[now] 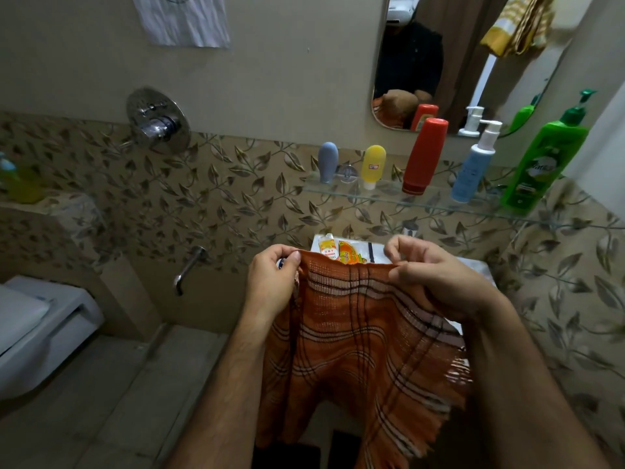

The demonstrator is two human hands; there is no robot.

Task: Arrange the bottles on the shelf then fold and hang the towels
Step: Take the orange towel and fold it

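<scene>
Nearest, two bare forearms reach forward, and between them hangs an orange checked towel (358,336), its fringed lower edge trailing down toward the near right. The left hand (270,282) pinches the towel's top left corner between thumb and curled fingers, while the right hand (436,275) pinches the top edge at the right, fingers curled, with cloth bunched under its palm; the top edge is stretched level between the two hands. Just beyond that edge, a white surface (378,248) carries orange and yellow sachets (341,252). Left of the hands a wall spout (189,267) juts out, and a white toilet (40,333) sits at the near left. Farther back, above the hands and to the right, a glass shelf (439,203) holds a row of bottles: a grey tube (328,161), a yellow tube (372,165), a red bottle (425,155), a blue pump bottle (475,165) and a green pump bottle (544,160). Behind them hangs a mirror (449,55), and a yellow striped towel (517,25) hangs at the far right.
</scene>
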